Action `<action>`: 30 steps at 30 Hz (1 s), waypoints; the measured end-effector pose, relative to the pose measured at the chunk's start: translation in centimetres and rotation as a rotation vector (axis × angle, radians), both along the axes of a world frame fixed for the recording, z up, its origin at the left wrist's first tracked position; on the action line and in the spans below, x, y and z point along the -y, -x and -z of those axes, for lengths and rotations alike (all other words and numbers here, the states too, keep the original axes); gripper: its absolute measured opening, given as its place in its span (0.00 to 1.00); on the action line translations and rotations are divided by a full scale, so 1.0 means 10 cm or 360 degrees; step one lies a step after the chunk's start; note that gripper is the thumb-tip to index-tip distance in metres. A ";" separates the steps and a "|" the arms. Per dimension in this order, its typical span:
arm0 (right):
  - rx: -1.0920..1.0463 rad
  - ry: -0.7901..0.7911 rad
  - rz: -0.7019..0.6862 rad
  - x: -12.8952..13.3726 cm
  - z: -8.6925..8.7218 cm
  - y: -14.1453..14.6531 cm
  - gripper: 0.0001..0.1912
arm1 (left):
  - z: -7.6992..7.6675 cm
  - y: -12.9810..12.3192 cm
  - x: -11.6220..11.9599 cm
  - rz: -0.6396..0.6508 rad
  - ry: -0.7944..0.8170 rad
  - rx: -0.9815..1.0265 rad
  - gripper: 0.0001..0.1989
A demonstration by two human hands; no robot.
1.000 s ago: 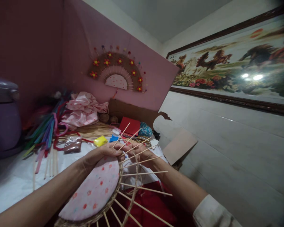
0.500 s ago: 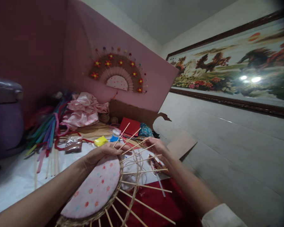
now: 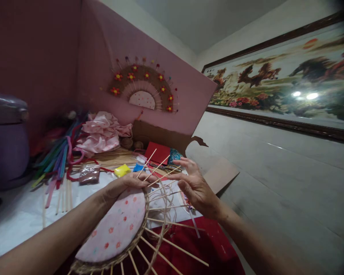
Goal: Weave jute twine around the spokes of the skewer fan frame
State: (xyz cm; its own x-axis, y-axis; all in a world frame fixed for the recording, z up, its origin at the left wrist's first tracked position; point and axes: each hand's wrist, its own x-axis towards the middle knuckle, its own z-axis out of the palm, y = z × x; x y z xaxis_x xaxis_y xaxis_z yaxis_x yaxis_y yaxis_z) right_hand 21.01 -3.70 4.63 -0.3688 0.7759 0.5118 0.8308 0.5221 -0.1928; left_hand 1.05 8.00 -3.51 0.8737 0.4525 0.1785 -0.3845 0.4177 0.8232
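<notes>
Hands (image 3: 192,187) at half-disc (image 3: 116,227), picture script (image 3: 210,71) unreadably small

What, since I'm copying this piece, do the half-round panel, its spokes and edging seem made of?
Half-round panel: probably matte cloth, printed with flowers. Spokes: likely unpainted wood or bamboo, pale and straight. Edging: apparently dull, jute-like cord, brown and rough-looking.
</notes>
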 end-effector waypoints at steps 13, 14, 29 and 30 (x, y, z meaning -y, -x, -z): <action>0.0351 -0.0040 0.0019 -0.09 0.14 0.06 0.18 | 0.00 0.00 0.00 -0.0014 -0.0036 -0.0018 0.16; 0.0360 -0.0038 0.0022 -0.09 0.14 0.06 0.18 | 0.00 0.00 0.00 -0.0020 -0.0039 -0.0011 0.16; 0.0200 0.0027 -0.0059 -0.10 0.07 0.07 0.22 | -0.01 -0.01 0.00 0.0003 -0.0064 0.0029 0.16; 0.0144 0.0036 -0.0066 -0.10 0.07 0.07 0.22 | -0.01 -0.01 0.01 0.0005 -0.0053 0.0020 0.16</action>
State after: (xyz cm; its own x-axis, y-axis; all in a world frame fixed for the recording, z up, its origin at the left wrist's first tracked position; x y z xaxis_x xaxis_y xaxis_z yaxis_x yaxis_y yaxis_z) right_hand 20.33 -2.67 3.96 -0.4449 0.7698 0.4576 0.8230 0.5530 -0.1301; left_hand 1.13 7.91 -3.38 0.8727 0.4432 0.2046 -0.3937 0.3913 0.8318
